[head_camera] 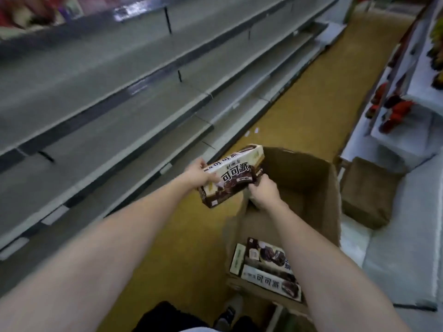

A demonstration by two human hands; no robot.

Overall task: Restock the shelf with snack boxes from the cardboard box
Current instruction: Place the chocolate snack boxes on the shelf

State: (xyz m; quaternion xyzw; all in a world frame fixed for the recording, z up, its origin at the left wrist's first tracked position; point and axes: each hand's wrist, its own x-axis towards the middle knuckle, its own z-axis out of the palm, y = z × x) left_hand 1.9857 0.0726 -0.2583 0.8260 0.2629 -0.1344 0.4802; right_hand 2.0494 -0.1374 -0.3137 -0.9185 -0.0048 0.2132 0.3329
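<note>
Currently both hands on snack boxes (233, 174), two stacked, brown-and-cream with black lettering, held tilted in the air above floor (191, 236) between shelf (134, 130) and carton (311, 188). Left hand (199, 173) gripping left end of stack, fingers curled over top edge, thumb side against front face. Right hand (263, 190) gripping lower right corner, fingers wrapped underneath, knuckles toward camera. Stack over carton's left rim, touching neither shelf nor carton. Carton open, flaps up, on yellowish floor just right of shelf base; more boxes (268, 267) lying inside at near end, three or so visible, one face-up, others on edge. Far end of carton showing bare bottom. Shelf tiers grey, running diagonally up-left, price-tag strips along front edges. Second brown carton (366, 192) beside the first, on right. Red packs (393, 111) on opposite rack (395, 144), blurred. Dark trousers (167, 317) and shoe (227, 312) at bottom edge.
</note>
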